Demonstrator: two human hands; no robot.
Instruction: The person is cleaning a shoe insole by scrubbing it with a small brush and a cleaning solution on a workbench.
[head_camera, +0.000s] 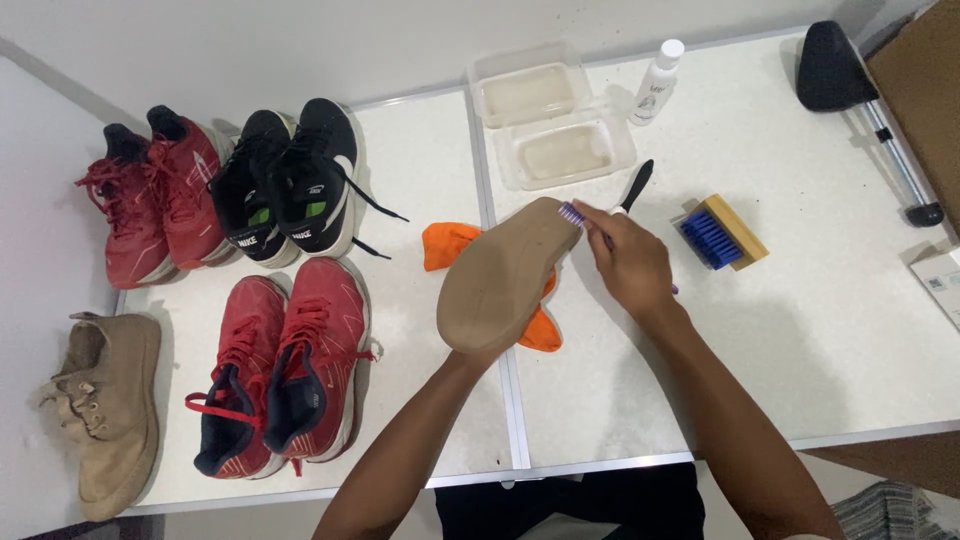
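Note:
My left hand (470, 357) grips a tan shoe (500, 275) from underneath, its flat sole turned up toward me over the middle of the white table (850, 330). My right hand (628, 262) is closed on a small toothbrush with purple bristles (572, 212), pressed against the toe edge of the sole. An orange cloth (447, 244) lies on the table beneath the shoe, partly hidden by it.
A wooden brush with blue bristles (722, 233) and a black-handled brush (636, 186) lie to the right. Two clear tubs (552, 122) and a white bottle (655, 85) stand behind. Red shoes (282, 368), black sneakers (290, 185), another red pair (155, 205) and one tan shoe (108, 410) fill the left.

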